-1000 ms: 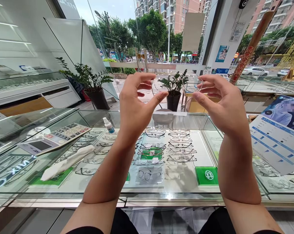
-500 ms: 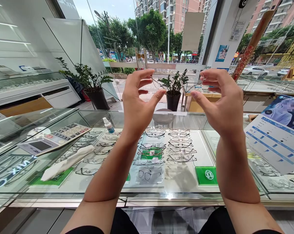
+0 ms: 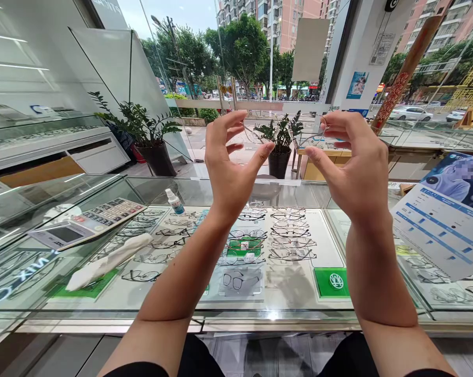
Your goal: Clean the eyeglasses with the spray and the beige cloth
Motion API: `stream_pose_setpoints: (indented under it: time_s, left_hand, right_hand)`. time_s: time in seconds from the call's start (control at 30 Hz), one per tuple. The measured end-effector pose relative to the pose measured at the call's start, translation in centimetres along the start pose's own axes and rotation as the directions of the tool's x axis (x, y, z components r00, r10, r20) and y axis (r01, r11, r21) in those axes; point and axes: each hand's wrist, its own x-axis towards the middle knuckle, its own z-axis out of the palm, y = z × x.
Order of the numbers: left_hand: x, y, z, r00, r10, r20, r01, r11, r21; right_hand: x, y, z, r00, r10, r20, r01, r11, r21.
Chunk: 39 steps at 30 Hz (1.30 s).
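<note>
Held up above the counter between both hands is a pair of thin-rimmed eyeglasses (image 3: 314, 137), hard to make out against the bright window. My left hand (image 3: 231, 165) grips its left end, with fingers curled behind and the thumb stretched inward along the lower edge. At the opposite end, my right hand (image 3: 354, 165) pinches the frame between curled fingers and thumb. Beneath my hands, rows of eyeglass frames (image 3: 291, 230) lie inside the glass display case (image 3: 291, 309).
On the glass top are a calculator (image 3: 91, 222), a crumpled white cloth (image 3: 109, 262) and a small spray bottle (image 3: 175, 201). A printed blue-and-white sheet (image 3: 442, 225) stands at the right. Potted plants (image 3: 154, 157) are beyond the counter.
My left hand has shifted slightly right, its thumb reaching further inward along the eyeglasses. My right hand stays nearly in place, and the eyeglasses remain held up.
</note>
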Motion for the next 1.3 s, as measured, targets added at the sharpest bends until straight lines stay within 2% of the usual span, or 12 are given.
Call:
stream_pose_setpoints:
  time_s: [0.23, 0.47, 0.6, 0.83, 1.03, 1.3]
  left_hand:
    - [-0.5, 0.5, 0.3, 0.999, -0.004, -0.044, 0.004, 1.0, 0.0]
    - [-0.6, 0.9, 0.5, 0.998, 0.008, -0.067, -0.007, 1.0, 0.021]
    - [-0.8, 1.1, 0.6, 0.997, -0.009, -0.08, 0.007, 0.999, -0.032]
    - [-0.6, -1.0, 0.9, 0.994, 0.068, -0.085, -0.077, 0.991, -0.11]
    - [-0.4, -1.8, 1.2, 0.995, 0.037, -0.092, -0.053, 0.983, -0.176]
    - [-0.2, -3.5, 1.8, 0.999, 0.016, -0.031, -0.024, 0.962, -0.272]
  right_hand:
    - [0.1, -0.1, 0.0, 0.999, 0.047, 0.016, -0.048, 0.999, 0.026]
    - [0.0, 0.5, 0.2, 0.998, 0.043, 0.036, -0.045, 0.998, 0.045]
    - [0.1, 0.6, 0.3, 0.999, 0.045, 0.031, -0.045, 0.999, 0.01]
    - [0.0, 0.4, 0.5, 1.0, 0.013, 0.016, -0.012, 0.999, -0.051]
    - [0.0, 0.1, 0.5, 0.999, -0.044, -0.013, 0.043, 0.997, -0.068]
    - [-0.1, -0.2, 0.6, 0.999, -0.042, -0.019, 0.041, 0.997, -0.068]
